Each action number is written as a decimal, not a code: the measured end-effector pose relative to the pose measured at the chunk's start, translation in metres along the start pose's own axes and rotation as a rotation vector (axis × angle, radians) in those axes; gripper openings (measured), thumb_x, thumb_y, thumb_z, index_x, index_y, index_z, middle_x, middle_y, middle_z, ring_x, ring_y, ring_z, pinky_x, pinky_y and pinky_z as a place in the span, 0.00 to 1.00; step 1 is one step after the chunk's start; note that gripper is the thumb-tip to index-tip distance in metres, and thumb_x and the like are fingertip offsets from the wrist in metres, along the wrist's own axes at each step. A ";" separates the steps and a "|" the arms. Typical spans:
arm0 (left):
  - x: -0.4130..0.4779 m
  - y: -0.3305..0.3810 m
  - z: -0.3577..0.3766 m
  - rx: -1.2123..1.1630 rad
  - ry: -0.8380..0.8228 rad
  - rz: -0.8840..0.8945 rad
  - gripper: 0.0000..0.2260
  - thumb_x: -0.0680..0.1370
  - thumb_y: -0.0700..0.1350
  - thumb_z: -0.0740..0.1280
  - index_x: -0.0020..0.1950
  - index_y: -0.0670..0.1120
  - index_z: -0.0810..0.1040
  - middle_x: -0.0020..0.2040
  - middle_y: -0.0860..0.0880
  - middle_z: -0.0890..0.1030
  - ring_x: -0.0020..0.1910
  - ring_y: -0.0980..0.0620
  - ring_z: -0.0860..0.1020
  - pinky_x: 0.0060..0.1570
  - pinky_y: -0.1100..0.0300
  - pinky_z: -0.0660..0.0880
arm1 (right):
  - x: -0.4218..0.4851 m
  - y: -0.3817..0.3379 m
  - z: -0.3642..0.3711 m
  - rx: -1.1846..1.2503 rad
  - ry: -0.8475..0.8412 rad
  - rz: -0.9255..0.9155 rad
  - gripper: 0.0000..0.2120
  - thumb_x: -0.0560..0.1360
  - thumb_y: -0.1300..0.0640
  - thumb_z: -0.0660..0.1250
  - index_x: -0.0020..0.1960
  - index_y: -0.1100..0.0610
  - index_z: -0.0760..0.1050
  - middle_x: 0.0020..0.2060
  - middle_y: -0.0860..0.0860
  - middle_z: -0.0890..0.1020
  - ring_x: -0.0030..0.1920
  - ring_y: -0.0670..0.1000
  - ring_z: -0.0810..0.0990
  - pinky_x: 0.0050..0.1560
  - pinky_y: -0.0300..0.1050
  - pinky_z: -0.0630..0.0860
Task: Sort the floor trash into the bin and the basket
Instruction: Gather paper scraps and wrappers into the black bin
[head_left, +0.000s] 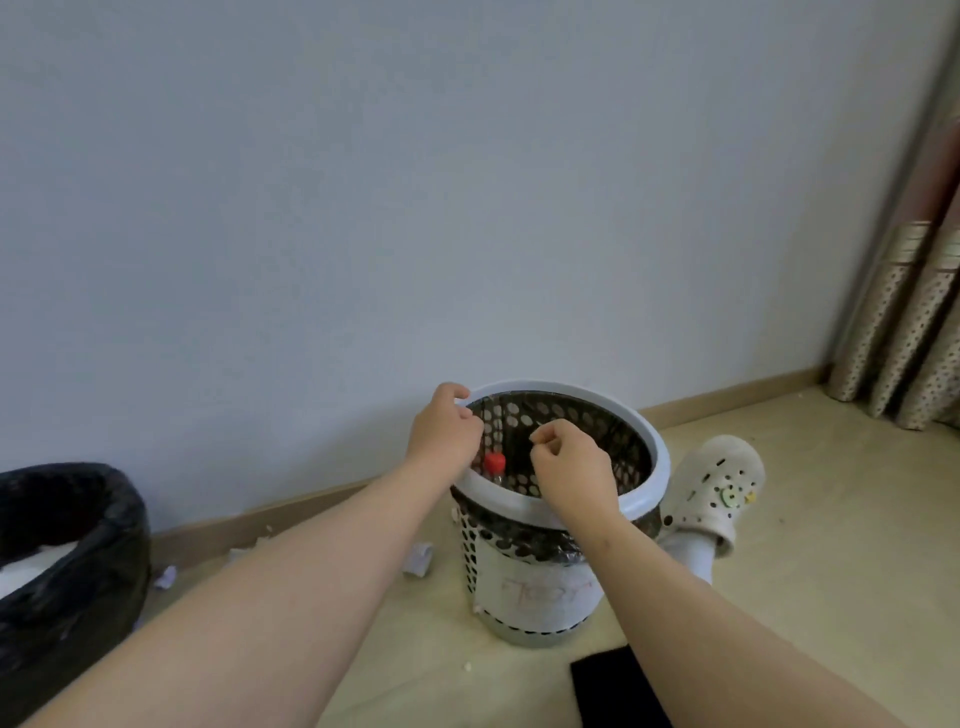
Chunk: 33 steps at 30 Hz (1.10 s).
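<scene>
One head cam, wide-angle; faces fwd + down at basket (540, 597), close; wall (363, 182) fills upper half.

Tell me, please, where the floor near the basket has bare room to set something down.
Bare floor lies right of the clog, toward the curtains. Another patch lies left of the black mat, before the basket. Crowded: paper scraps between bin and basket.
</scene>
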<state>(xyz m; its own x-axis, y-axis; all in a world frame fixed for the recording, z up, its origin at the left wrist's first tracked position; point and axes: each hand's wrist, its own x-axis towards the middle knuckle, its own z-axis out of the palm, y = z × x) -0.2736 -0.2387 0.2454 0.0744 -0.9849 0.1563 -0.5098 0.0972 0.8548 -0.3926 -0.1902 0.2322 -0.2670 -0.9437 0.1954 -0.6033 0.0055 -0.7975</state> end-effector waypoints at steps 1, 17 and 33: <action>-0.011 -0.009 -0.012 -0.010 0.022 -0.037 0.16 0.78 0.37 0.58 0.65 0.48 0.68 0.51 0.50 0.75 0.45 0.53 0.73 0.43 0.63 0.68 | -0.013 -0.011 0.009 0.021 -0.020 -0.026 0.07 0.78 0.59 0.56 0.49 0.51 0.73 0.34 0.46 0.75 0.34 0.45 0.72 0.35 0.40 0.71; -0.197 -0.266 -0.132 0.579 -0.099 -0.463 0.16 0.77 0.41 0.59 0.65 0.47 0.72 0.66 0.45 0.70 0.65 0.44 0.69 0.61 0.56 0.69 | -0.207 0.027 0.190 -0.130 -0.698 0.172 0.16 0.77 0.59 0.58 0.64 0.57 0.70 0.52 0.54 0.76 0.46 0.50 0.73 0.46 0.39 0.68; -0.199 -0.354 -0.120 0.569 -0.122 -0.591 0.14 0.79 0.46 0.61 0.65 0.53 0.70 0.67 0.50 0.64 0.64 0.44 0.65 0.60 0.58 0.63 | -0.181 0.050 0.278 -0.523 -0.947 -0.103 0.34 0.74 0.53 0.64 0.75 0.42 0.51 0.75 0.45 0.52 0.71 0.56 0.59 0.66 0.51 0.67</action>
<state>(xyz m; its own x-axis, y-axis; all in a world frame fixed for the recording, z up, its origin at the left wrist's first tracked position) -0.0055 -0.0600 -0.0286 0.3891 -0.8628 -0.3227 -0.7740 -0.4962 0.3933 -0.1658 -0.1106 -0.0021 0.3559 -0.8184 -0.4511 -0.8950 -0.1597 -0.4164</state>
